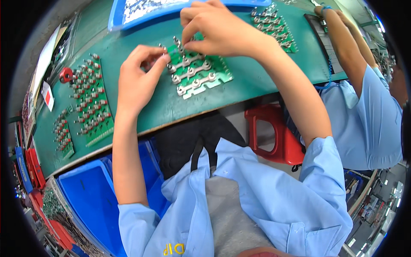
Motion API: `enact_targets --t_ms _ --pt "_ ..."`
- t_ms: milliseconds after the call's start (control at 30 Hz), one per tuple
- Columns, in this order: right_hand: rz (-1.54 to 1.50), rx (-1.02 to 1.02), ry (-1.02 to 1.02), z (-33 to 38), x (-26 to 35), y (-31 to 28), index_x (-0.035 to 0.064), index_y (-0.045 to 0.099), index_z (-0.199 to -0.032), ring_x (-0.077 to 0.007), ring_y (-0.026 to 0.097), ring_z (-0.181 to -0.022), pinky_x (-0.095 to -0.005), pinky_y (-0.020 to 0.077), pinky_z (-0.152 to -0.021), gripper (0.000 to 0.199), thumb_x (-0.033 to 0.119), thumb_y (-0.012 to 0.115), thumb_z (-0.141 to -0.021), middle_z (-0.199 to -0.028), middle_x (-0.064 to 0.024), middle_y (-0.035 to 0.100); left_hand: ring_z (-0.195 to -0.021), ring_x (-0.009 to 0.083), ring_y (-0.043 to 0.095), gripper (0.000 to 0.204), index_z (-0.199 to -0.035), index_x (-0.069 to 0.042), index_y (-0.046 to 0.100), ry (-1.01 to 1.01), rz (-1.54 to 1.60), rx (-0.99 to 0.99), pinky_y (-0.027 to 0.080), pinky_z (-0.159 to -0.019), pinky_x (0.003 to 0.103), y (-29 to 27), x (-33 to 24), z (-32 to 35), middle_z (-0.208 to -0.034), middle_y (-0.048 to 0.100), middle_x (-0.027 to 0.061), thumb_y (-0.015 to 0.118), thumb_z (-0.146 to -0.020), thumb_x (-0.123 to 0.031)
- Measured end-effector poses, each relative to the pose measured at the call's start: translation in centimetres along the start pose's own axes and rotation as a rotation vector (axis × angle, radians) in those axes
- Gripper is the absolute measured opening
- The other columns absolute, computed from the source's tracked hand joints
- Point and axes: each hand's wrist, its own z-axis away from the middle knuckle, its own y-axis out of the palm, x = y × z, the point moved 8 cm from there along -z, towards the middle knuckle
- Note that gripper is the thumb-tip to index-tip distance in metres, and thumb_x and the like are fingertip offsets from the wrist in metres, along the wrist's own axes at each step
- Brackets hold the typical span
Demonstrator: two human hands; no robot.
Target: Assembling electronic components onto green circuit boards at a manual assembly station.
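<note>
A green circuit board (pixel 220 67) lies in front of me on the bench, with rows of silver metal strips (pixel 192 71) and round posts across it. At its far left corner my left hand (pixel 139 73) bends inward, thumb and index finger pressed together beside a post. My right hand (pixel 214 30) reaches over the board's far edge, its thumb and fingertips pinched just above the posts. Whatever sits between the fingertips of either hand is too small or hidden to name.
A blue tray (pixel 117 21) of small silver parts stands at the far edge. Boards with red-tipped components (pixel 92 100) lie left, near a red roll (pixel 65 75). Another board with strips (pixel 276 28) lies right. A co-worker's arm (pixel 349 43), a red stool (pixel 274 135) and blue bins (pixel 92 192) are close.
</note>
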Motion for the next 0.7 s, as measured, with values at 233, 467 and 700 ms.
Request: enact_targets --t_ms 233,467,700 --pt "-0.041 0.311 0.22 -0.6 0.6 -1.7 0.0179 0.083 -0.082 -0.0233 0.064 -0.093 -0.0475 0.0371 -0.106 0.011 0.012 0.077 -0.075 -0.085 -0.0045 0.075 -0.077 0.0125 0.056 0.015 -0.105 0.001 0.076 -0.095 0.074 0.101 0.047 -0.073 0.025 -0.1 1.2 -0.4 -0.09 0.069 0.0029 0.074 -0.091 -0.005" --pt "0.051 0.345 0.173 -1.4 0.6 -0.2 0.0136 0.082 -0.082 -0.0224 0.064 -0.089 -0.048 0.0411 -0.104 0.013 0.007 0.074 -0.075 -0.088 -0.0042 0.073 -0.077 0.0148 0.056 0.015 -0.104 0.004 0.074 0.144 -0.139 0.106 0.048 -0.074 0.026 0.2 -0.7 -0.8 -0.09 0.068 0.0052 0.074 -0.091 -0.003" --pt "0.1 0.433 0.227 -2.1 0.9 0.5 0.0121 0.082 -0.082 -0.0236 0.063 -0.095 -0.0518 0.0364 -0.107 0.016 0.004 0.073 -0.071 -0.093 -0.004 0.072 -0.077 0.0156 0.056 0.015 -0.105 0.005 0.072 0.16 -0.17 0.133 0.047 -0.074 0.027 0.5 -0.4 -0.9 -0.091 0.067 0.006 0.073 -0.092 -0.003"
